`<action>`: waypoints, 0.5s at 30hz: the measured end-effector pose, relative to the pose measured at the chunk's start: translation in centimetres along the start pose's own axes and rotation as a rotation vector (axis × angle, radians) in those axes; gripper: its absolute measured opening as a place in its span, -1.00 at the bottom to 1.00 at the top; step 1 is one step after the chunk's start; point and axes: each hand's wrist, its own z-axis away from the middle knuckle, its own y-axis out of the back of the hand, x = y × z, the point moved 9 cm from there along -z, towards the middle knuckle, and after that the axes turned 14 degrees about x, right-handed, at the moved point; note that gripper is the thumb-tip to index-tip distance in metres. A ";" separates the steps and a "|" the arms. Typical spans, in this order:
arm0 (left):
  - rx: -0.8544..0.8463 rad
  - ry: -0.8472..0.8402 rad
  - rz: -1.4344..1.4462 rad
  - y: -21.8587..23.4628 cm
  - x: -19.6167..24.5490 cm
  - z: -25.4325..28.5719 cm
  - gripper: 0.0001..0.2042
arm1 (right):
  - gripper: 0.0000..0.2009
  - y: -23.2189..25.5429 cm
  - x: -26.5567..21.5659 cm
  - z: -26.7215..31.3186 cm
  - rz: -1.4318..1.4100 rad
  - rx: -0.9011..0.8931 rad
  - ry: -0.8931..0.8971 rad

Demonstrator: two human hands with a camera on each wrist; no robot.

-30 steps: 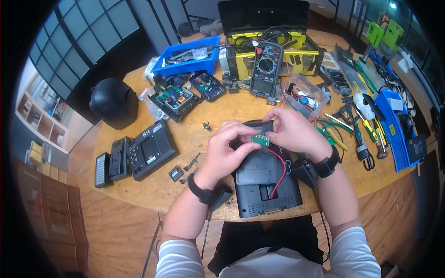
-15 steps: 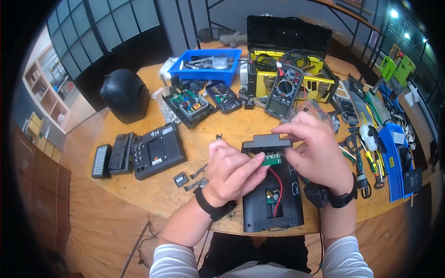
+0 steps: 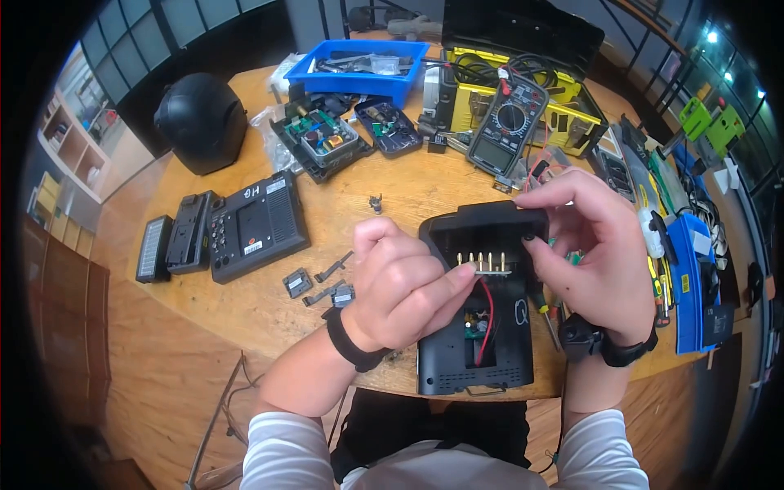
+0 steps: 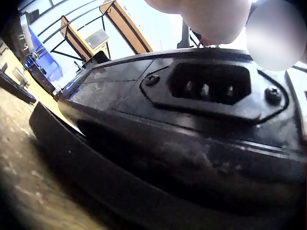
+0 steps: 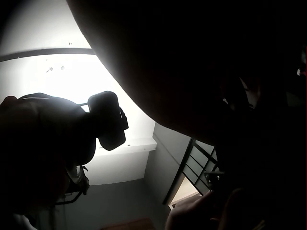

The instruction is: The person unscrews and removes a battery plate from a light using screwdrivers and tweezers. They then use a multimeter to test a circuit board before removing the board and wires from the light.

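In the head view my left hand [image 3: 400,286] pinches a small circuit board [image 3: 496,273] between thumb and fingers. Several gold pins [image 3: 480,261] stand up from it in a row. My right hand [image 3: 596,253] grips the right edge of a black plastic cover [image 3: 457,233], thumb on its inner face, tilted up behind the pins. A red wire [image 3: 491,327] runs from the board into an opening in a black device housing [image 3: 474,380] below. The left wrist view shows a three-pin power socket [image 4: 208,91] screwed into a black casing. The right wrist view is mostly dark.
Left lie a black panel with buttons [image 3: 261,224] and small loose parts [image 3: 298,282]. Behind stand an opened circuit box [image 3: 322,139], a blue tray [image 3: 355,82], a multimeter [image 3: 506,126] and a yellow toolbox [image 3: 572,122]. Hand tools and a blue bin [image 3: 694,286] crowd the right side.
The black cover has tilted up, its inner side now facing me. The board has turned from showing its green face to standing edge-on with pins upward. The head view has shifted.
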 end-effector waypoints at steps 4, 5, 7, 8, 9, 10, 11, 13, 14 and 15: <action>-0.007 0.023 -0.031 -0.2 -0.3 -0.1 -0.67 | -0.65 -0.2 0.6 0.1 -0.048 0.005 -0.091; -0.006 0.026 -0.032 -0.1 -0.4 -0.1 -0.67 | -0.65 -0.2 0.6 0.1 -0.047 0.002 -0.092; -0.069 0.041 -0.070 -0.3 -0.6 -0.2 -0.57 | -0.65 -0.2 0.5 0.1 -0.036 -0.023 -0.082; -0.068 0.042 -0.068 -0.3 -0.6 -0.3 -0.57 | -0.65 -0.1 0.5 0.1 -0.035 -0.023 -0.082; -0.074 0.038 -0.072 -0.3 -0.5 -0.4 -0.57 | -0.66 0.0 0.3 0.1 -0.023 -0.032 -0.073; -0.079 0.033 -0.075 -0.3 -0.4 -0.5 -0.57 | -0.66 0.0 0.1 0.2 -0.011 -0.041 -0.062; -0.079 0.032 -0.073 -0.2 -0.3 -0.7 -0.57 | -0.66 0.1 -0.1 0.2 -0.010 -0.039 -0.063; -0.092 0.025 -0.110 0.0 0.0 -0.9 -0.57 | -0.68 -0.1 -0.7 0.2 -0.001 -0.055 -0.044; -0.092 0.022 -0.109 0.0 0.0 -1.0 -0.57 | -0.68 -0.1 -0.7 0.2 -0.002 -0.052 -0.043; -0.100 0.008 -0.132 0.0 0.1 -1.1 -0.56 | -0.68 -0.2 -0.8 0.2 -0.021 -0.063 -0.039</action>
